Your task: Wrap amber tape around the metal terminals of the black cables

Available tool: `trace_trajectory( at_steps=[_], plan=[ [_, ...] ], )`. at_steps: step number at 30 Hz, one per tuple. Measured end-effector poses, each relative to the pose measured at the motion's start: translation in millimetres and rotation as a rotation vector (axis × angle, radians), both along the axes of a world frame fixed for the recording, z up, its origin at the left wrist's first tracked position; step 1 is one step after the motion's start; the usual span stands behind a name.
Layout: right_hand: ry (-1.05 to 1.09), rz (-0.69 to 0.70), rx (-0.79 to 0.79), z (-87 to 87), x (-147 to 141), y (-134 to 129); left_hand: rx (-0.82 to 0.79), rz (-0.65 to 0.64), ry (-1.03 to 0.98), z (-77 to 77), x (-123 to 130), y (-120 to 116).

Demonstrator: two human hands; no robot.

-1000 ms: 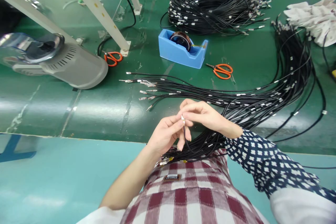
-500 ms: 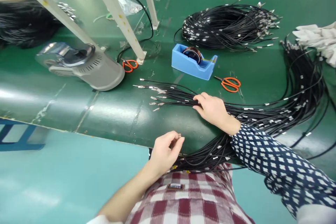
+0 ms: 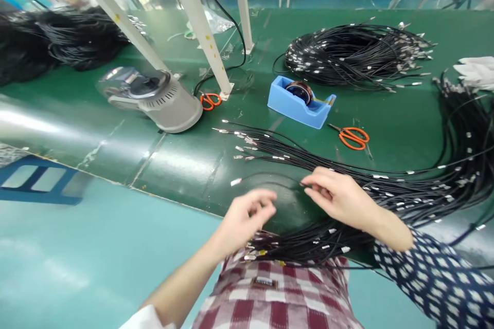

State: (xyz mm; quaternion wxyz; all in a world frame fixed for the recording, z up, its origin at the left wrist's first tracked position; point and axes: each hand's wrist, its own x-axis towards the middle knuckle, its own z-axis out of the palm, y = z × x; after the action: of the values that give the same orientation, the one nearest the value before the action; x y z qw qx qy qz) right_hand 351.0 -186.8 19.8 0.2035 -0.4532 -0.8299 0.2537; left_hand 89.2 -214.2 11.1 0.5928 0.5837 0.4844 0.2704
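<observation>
Between finger and thumb, my right hand [image 3: 341,198] pinches a single thin black cable [image 3: 283,179]. Its free end, with a pale connector [image 3: 236,181], points left over the green table. My left hand [image 3: 249,216] is just below that cable, fingers half curled and thumb apart, with nothing seen in it. Behind my right hand lies a loose bundle of black cables [image 3: 309,162] with metal ends and white labels. A second cable bundle [image 3: 309,239] runs along the table's front edge against my checked apron [image 3: 270,300].
A blue tape dispenser [image 3: 297,108] stands behind the bundle, with orange-handled scissors [image 3: 353,138] to its right. Another orange pair [image 3: 210,102] lies near a grey machine [image 3: 170,105] and white posts [image 3: 203,25]. A coiled cable bundle [image 3: 347,54] rests farther back.
My right hand has drawn one cable away from the bundle, toward me. My left hand's thumb and finger have parted. The view has shifted, so the table things sit farther right and lower.
</observation>
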Motion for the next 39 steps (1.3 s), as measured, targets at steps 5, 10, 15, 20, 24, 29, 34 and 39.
trace_trajectory(
  at_steps=[5, 10, 15, 20, 24, 29, 34, 39],
  plan=[
    [-0.19, 0.148, -0.028, -7.8, -1, -41, -0.191, 0.324, -0.581, 3.6, 20, 26],
    [-0.117, 0.257, -0.191, -4.5, 2, -48, -0.349, 0.129, -0.639, 5.3, 43, 14],
    [0.174, -0.107, -0.225, 10.2, -1, -31, -0.341, 0.053, -0.472, 11.5, 48, 2],
    [0.504, -0.24, -0.403, 17.9, -20, -15, -0.377, -0.024, -0.383, 14.2, 51, -3],
    [0.688, -0.24, -0.526, 19.4, -30, -9, -0.391, -0.052, -0.376, 12.2, 52, -4],
    [0.794, -0.163, -0.64, 18.5, -30, -9, -0.312, 0.079, -0.458, 5.5, 54, -1],
    [0.792, -0.164, -0.543, 18.1, -30, -8, -0.313, 0.09, -0.483, -2.0, 58, 2],
    [0.721, -0.142, -0.475, 16.3, -33, -7, -0.384, 0.045, -0.444, 2.5, 56, 7]
  ],
)
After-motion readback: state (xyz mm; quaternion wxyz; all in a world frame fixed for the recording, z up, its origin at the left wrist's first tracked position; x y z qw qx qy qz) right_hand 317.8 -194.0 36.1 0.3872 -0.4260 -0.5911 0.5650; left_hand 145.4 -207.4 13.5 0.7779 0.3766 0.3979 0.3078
